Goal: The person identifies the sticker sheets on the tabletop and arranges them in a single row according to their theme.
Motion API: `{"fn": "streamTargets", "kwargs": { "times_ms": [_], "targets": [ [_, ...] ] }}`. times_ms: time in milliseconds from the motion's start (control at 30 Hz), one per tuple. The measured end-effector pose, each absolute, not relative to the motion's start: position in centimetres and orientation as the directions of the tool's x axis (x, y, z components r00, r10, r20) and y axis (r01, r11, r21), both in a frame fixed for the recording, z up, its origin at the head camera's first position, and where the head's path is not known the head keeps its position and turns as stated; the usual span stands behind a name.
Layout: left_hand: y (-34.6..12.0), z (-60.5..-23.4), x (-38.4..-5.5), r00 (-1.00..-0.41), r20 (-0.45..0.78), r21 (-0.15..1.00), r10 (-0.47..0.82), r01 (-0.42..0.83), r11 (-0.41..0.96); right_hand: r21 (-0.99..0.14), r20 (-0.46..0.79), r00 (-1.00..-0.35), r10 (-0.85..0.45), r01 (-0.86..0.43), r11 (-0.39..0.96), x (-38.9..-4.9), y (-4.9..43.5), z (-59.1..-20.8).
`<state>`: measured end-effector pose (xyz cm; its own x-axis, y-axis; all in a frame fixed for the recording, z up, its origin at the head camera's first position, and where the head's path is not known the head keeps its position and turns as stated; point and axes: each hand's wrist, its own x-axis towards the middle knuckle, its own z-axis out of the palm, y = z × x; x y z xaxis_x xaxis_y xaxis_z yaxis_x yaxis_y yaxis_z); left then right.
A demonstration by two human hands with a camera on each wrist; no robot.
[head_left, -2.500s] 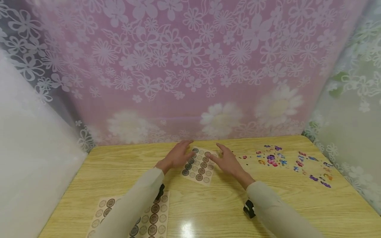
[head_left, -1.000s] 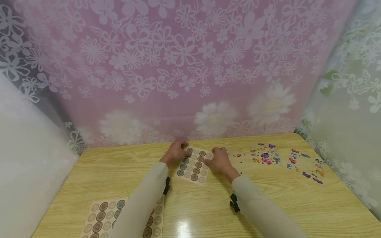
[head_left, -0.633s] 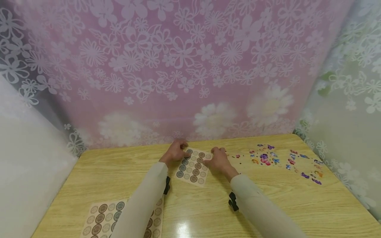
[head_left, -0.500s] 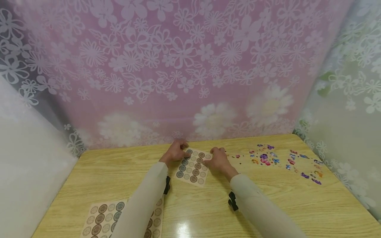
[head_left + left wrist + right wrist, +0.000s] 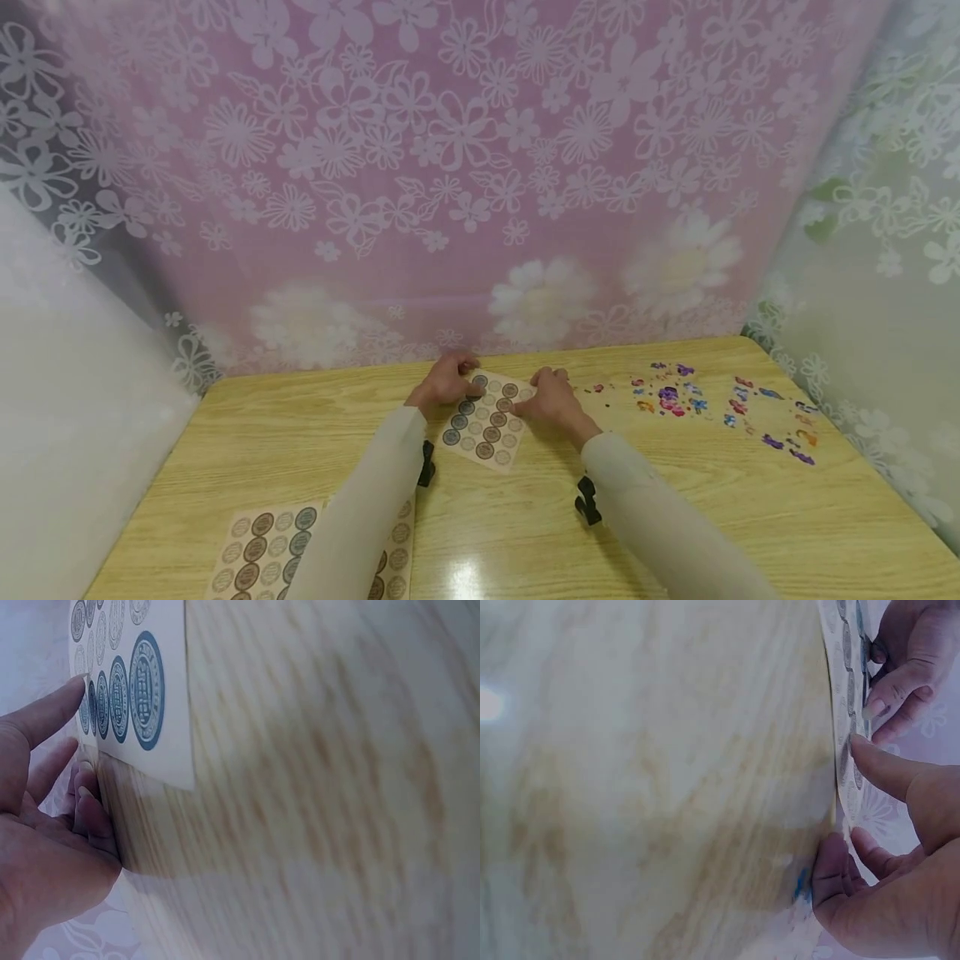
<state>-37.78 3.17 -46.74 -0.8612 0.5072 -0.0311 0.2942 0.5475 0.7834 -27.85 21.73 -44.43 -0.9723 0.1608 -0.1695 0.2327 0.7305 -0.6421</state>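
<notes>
A small beige sheet of round stickers (image 5: pixel 476 427), printed in rows of dark blue, brown and pale circles, lies at a slant near the table's back edge. My left hand (image 5: pixel 448 380) grips its upper left side; in the left wrist view the thumb (image 5: pixel 56 712) presses on the blue circles while the other fingers curl at and below the edge. On the opposite side, my right hand (image 5: pixel 553 402) pinches the sheet's right edge. The right wrist view shows that thumb (image 5: pixel 885 769) on the printed face, with curled fingers beside the edge.
Larger sticker sheets (image 5: pixel 238 550) lie at the front left, partly covered by my left sleeve (image 5: pixel 367 508). Scattered small colourful pieces (image 5: pixel 671 400) spread over the right part of the wooden table (image 5: pixel 510 542). A pink floral curtain (image 5: pixel 420 292) stands right behind the table.
From 2.5 seconds ago, my straighter fingers have curled at the sheet's edges, and my right hand has come in closer. The sheet has barely moved; the head view has shifted slightly.
</notes>
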Motion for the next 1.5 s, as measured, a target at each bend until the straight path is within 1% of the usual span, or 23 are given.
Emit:
{"fn": "streamTargets", "kwargs": {
  "times_ms": [167,467,700,733,833,900,1000,1200,1333,1500],
  "targets": [
    [3.2,-46.7,-37.8,-0.856,-0.038,0.765,0.516,0.308,0.566,-0.651,-0.162,-0.975,0.149,0.219,0.727,-28.0,21.7,-44.6],
    [3.2,-46.8,-37.8,-0.864,-0.036,0.787,0.502,0.285,0.547,-0.687,-0.116,-0.98,0.161,0.196,0.7,-28.0,21.5,-45.2],
    [3.2,-46.8,-37.5,-0.852,0.013,0.77,0.523,0.342,0.539,-0.699,-0.041,-0.987,0.153,0.138,0.701,-27.9,21.8,-45.6],
    [3.0,-47.3,-37.8,-0.846,0.039,0.766,0.532,0.367,0.528,-0.697,-0.037,-0.988,0.153,0.135,0.704,-27.9,21.9,-45.6],
    [2.8,-47.2,-37.6,-0.856,0.04,0.78,0.516,0.35,0.519,-0.681,-0.022,-0.987,0.157,0.13,0.721,-27.9,21.9,-45.7],
    [2.8,-47.2,-37.6,-0.865,0.026,0.808,0.501,0.313,0.499,-0.679,-0.011,-0.987,0.158,0.123,0.724,-27.8,21.9,-45.8],
    [2.8,-46.8,-37.3,-0.883,-0.005,0.854,0.47,0.241,0.462,-0.691,0.011,-0.988,0.155,0.104,0.715,-27.6,22.0,-45.8],
    [2.4,-47.5,-37.5,-0.907,0.0,0.892,0.422,0.191,0.41,-0.737,0.05,-0.991,0.123,0.047,0.675,-27.2,22.2,-45.9],
    [1.6,-47.0,-37.3,-0.905,-0.008,0.906,0.424,0.173,0.386,-0.774,0.075,-0.993,0.089,-0.002,0.634,-27.1,22.6,-45.9],
    [0.7,-46.2,-37.1,-0.888,-0.016,0.924,0.46,0.163,0.345,-0.8,0.113,-0.992,0.056,-0.057,0.598,-26.8,23.2,-45.6]
  ]
}}
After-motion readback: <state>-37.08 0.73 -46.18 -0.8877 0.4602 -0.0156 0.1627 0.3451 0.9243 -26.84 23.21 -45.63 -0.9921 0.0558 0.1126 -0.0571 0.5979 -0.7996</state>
